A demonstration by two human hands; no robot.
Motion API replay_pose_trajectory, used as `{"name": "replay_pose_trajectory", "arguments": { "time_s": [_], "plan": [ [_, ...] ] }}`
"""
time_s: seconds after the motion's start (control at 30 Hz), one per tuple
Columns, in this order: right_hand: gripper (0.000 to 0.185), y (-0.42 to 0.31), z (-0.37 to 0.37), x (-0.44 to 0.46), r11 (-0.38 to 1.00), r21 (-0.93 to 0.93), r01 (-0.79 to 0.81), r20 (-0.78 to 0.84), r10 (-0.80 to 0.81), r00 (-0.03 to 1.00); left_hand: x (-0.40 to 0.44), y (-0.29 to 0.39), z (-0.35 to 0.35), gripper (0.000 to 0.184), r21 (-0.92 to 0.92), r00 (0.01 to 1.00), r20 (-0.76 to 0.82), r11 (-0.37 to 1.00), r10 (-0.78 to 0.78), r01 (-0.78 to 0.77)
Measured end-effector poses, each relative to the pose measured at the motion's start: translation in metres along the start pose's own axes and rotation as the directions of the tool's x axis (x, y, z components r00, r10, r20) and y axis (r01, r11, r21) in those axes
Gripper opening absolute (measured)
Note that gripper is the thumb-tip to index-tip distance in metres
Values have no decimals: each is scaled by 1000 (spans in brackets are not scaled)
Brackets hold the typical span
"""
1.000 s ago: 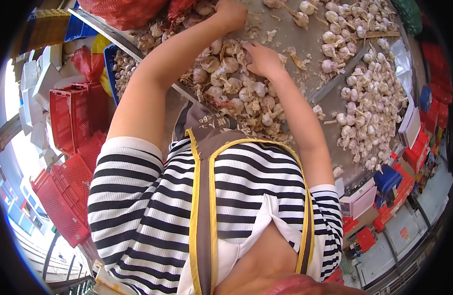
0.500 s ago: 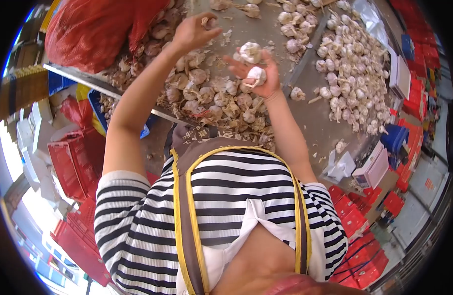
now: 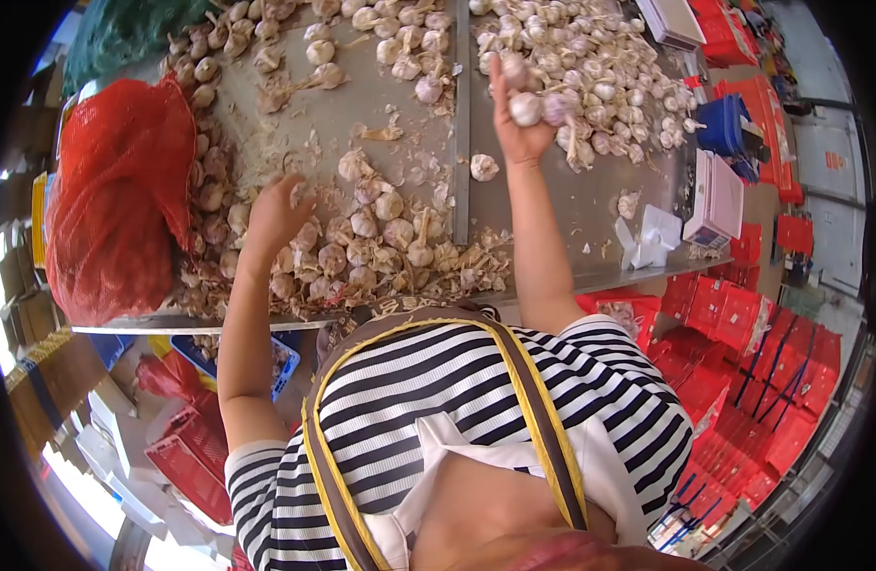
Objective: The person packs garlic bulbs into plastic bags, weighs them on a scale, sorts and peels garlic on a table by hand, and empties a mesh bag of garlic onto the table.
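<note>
My right hand (image 3: 526,136) is at the near edge of the pale garlic pile (image 3: 600,71), palm upward. A white garlic bulb (image 3: 525,109) rests in it against the fingers, and a purplish bulb (image 3: 559,108) lies at its other side; whether that one is held or part of the pile is unclear. On the left, my left hand (image 3: 282,214) is curled beside the unsorted garlic bulbs (image 3: 362,225). Something small and whitish shows at its fingertips, too blurred to name. A single bulb (image 3: 484,167) sits between the two hands, right of the metal divider strip (image 3: 462,124).
A red mesh sack (image 3: 119,200) bulges at the left, with a green mesh sack (image 3: 124,33) behind it. Loose skins litter the metal table (image 3: 362,105). White scraps (image 3: 655,238), a pink-white box (image 3: 714,197) and a blue container (image 3: 728,126) are at the right.
The view has shifted, showing more of the table's far side. My right hand has carried garlic rightward over the divider to the pale pile. My left hand has come back nearer the unsorted bulbs.
</note>
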State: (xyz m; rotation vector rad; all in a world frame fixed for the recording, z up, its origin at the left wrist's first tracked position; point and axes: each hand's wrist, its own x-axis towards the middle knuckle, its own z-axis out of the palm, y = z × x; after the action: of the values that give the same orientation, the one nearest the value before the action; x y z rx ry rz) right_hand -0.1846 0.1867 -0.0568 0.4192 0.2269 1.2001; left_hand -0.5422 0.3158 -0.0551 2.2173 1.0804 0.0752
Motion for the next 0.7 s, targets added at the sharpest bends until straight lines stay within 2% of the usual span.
{"name": "replay_pose_trajectory", "arguments": {
  "time_s": [0.03,0.07,0.1,0.13,0.17,0.2,0.23,0.27,0.3,0.33,0.37,0.4,0.43,0.47,0.5,0.53,0.57,0.6,0.63,0.7],
  "plan": [
    [73,-23,-3,4,975,-98,198,56,-193,980,-2,-13,7,34,73,998,10,995,-70,69],
    [70,-26,1,2,959,-40,280,-43,-282,958,-5,-24,11,34,77,998,14,996,-54,53],
    [68,-29,3,0,932,12,363,-148,-358,922,-8,-33,15,37,156,999,32,988,-23,18],
    [64,-30,-6,-1,947,-50,316,-179,-320,930,-7,-39,18,40,232,999,50,973,3,-15],
    [61,-27,-21,1,959,-109,263,-216,-281,935,-3,-44,22,40,233,999,51,972,10,-21],
    [45,-10,-34,3,955,-251,155,-235,-216,948,-2,-47,25,40,273,1000,29,962,8,-16],
    [33,8,-52,2,836,-548,9,-224,-157,962,-3,-49,27,41,312,1000,8,950,4,-6],
    [25,42,-61,-1,656,-728,-199,-396,-166,903,-2,-49,27,41,313,1000,13,950,-1,-3],
    [26,74,-73,-12,326,-856,-402,-454,-97,886,1,-48,25,41,294,999,34,955,-42,31],
    [31,103,-83,-22,-162,-851,-500,-508,7,861,3,-47,22,41,278,995,57,958,-82,63],
    [34,118,-102,-34,-524,-796,-302,-441,162,883,3,-47,19,41,284,995,63,957,-83,62],
    [38,129,-118,-47,-776,-631,-12,-419,327,847,3,-46,16,38,188,995,23,977,-102,96],
    [40,148,-117,-56,-912,-395,111,-526,324,786,3,-45,12,36,89,992,-17,988,-127,128],
    [38,155,-128,-64,-920,-318,229,-477,364,800,4,-46,6,35,-10,980,-35,981,-196,196],
    [37,160,-138,-71,-911,-236,339,-432,411,803,7,-59,5,35,-4,978,-28,978,-208,208],
    [37,162,-141,-73,-906,-255,339,-438,420,795,11,-82,2,36,-458,965,81,850,-251,260],
    [35,160,-142,-68,-912,-252,323,-463,407,788,10,-99,-2,37,-801,951,182,522,-251,292],
    [34,161,-142,-63,-914,-257,314,-487,403,775,2,-87,-12,35,-920,956,188,299,-225,251],
    [35,161,-131,-57,-948,-220,232,-602,319,732,-8,-65,-23,33,-980,962,173,61,-211,189],
    [49,142,-127,-58,-909,-313,274,-550,409,728,-20,-51,-32,30,-980,935,196,-95,-295,176]
  ]
}}
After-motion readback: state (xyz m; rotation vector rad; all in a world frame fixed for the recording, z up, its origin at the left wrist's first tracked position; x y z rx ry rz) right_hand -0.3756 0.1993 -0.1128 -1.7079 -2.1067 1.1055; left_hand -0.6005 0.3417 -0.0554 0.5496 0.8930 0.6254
